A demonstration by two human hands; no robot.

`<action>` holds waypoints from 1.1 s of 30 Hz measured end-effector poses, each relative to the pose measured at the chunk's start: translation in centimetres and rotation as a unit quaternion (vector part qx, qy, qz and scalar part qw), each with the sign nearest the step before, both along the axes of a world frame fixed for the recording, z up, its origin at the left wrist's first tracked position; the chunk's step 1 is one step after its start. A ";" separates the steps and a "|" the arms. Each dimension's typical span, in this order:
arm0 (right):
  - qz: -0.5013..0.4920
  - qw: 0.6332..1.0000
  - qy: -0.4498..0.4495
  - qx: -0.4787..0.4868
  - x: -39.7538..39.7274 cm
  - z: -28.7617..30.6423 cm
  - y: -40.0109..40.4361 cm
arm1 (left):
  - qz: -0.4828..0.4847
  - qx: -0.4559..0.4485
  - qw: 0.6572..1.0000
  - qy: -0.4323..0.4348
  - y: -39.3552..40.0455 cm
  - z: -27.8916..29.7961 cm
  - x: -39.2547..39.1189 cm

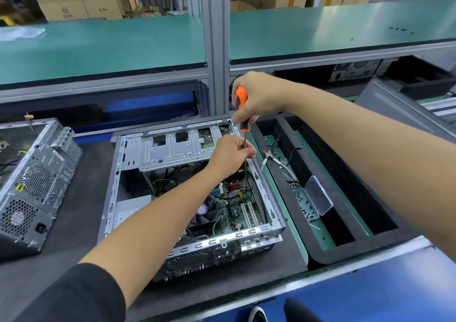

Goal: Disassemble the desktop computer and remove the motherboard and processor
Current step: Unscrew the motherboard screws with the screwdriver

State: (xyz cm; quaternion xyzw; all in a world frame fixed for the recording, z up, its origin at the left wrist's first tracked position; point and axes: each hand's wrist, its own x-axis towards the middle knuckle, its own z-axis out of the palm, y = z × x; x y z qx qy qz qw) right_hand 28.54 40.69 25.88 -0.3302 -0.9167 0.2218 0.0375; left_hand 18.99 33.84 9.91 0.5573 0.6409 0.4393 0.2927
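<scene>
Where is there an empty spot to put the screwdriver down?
Dark mat between the open computer and the second computer is bare. So is the green shelf above. The tray right of the computer is crowded with cables and a screw box; both hands hold the screwdriver.

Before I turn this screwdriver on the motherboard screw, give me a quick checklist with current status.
1. Right hand grips screwdriver handle: ok.
2. Left hand pinches the shaft to steady it: ok.
3. Shaft upright over motherboard: ok.
4. Tip seated in a screw: cannot tell, too dark down there.
5. Cables near the tip out of the way: cannot tell.
6. Screw box open beside the case: ok.
</scene>
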 end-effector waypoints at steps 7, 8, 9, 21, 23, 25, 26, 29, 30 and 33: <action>-0.017 0.997 0.065 -0.044 0.2 -1.4 -0.6 | -0.015 -0.002 1.000 0.002 -0.4 0.0 -0.5; -0.018 0.997 0.066 -0.035 0.2 -1.5 -0.7 | -0.023 -0.005 1.000 0.003 -0.4 0.1 -0.6; -0.018 0.997 0.067 -0.031 0.1 -1.5 -0.8 | -0.030 -0.006 1.000 0.008 -0.5 0.1 -0.7; -0.017 0.989 0.146 -0.030 0.4 0.8 -1.5 | -0.040 -0.004 0.996 0.077 -1.1 -0.8 -1.4; -0.026 0.985 0.166 -0.034 0.3 1.2 -1.3 | -0.048 -0.010 0.995 0.089 -1.3 -1.0 -1.6; -0.038 0.982 0.183 -0.036 0.3 1.5 -1.2 | -0.052 -0.013 0.994 0.100 -1.5 -1.4 -2.0; -0.044 0.980 0.190 -0.038 0.3 1.7 -1.1 | -0.051 -0.011 0.993 0.102 -1.7 -1.7 -2.3; -0.051 0.977 0.205 -0.041 0.2 2.0 -1.0 | -0.040 -0.013 0.992 0.121 -2.4 -2.4 -3.4; -0.050 0.976 0.209 -0.043 0.2 2.0 -1.0 | -0.043 -0.019 0.990 0.131 -2.7 -2.7 -3.9; -0.053 0.973 0.219 -0.049 -0.1 2.2 -1.1 | -0.055 -0.053 0.985 0.156 -3.6 -3.7 -5.3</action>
